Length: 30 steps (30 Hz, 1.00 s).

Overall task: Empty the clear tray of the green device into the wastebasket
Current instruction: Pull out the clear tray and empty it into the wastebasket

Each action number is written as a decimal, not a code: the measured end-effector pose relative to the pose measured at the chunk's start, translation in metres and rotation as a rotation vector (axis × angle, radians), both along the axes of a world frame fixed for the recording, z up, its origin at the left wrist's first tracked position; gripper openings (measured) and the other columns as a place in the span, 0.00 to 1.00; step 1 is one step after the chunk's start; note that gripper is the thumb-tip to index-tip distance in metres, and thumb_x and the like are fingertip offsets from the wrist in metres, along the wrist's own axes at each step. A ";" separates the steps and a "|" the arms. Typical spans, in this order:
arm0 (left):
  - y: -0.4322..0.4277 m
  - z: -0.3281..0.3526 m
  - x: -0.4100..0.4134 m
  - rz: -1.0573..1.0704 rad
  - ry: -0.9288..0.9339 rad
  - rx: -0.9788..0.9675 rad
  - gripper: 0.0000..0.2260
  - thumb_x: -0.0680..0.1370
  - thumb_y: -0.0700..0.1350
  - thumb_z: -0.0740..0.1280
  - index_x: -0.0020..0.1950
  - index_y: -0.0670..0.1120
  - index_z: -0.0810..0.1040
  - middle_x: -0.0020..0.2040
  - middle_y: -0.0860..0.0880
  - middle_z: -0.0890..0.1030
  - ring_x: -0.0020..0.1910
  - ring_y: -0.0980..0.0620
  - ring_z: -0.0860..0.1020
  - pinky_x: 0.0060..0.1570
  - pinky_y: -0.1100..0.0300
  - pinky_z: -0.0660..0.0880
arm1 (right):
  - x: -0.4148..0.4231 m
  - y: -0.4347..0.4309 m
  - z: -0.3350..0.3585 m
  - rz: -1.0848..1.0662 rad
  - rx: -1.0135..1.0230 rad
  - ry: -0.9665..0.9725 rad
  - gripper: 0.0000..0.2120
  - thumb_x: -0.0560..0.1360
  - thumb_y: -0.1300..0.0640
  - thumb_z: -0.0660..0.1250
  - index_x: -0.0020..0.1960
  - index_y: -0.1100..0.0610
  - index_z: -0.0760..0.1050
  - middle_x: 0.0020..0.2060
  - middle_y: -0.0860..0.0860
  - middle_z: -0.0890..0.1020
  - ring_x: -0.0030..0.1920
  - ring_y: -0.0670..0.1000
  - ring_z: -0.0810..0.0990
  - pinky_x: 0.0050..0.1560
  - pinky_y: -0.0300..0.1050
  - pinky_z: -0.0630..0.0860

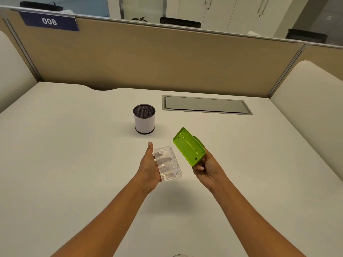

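My left hand (pixel 148 166) holds the clear tray (pixel 168 163) above the desk, cupped from its left side, with several small white paper dots lying inside it. Apart from the tray, my right hand (pixel 207 168) grips the green device (pixel 188 146) by its lower end, with its underside turned up toward me. The wastebasket (pixel 144 119), a small white cylinder with a black mesh inside and a black rim, stands upright on the desk beyond and slightly left of my left hand.
The white desk (pixel 74 145) has a grey cable hatch (pixel 206 104) set into it at the back right. A beige partition (pixel 157 58) closes off the far edge, with a blue "008" label (pixel 49 21) at top left. White side panels flank both sides.
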<state>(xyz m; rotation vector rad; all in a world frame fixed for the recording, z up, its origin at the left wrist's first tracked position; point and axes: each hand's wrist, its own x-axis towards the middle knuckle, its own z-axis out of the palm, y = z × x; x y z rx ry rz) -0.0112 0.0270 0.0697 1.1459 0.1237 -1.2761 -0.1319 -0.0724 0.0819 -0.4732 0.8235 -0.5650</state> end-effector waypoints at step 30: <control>0.009 -0.005 0.012 0.035 -0.038 0.052 0.23 0.76 0.64 0.53 0.46 0.46 0.74 0.45 0.44 0.80 0.42 0.44 0.79 0.36 0.48 0.76 | 0.002 -0.029 -0.088 0.334 -1.325 1.235 0.15 0.72 0.60 0.66 0.56 0.64 0.70 0.53 0.59 0.75 0.49 0.60 0.77 0.47 0.48 0.71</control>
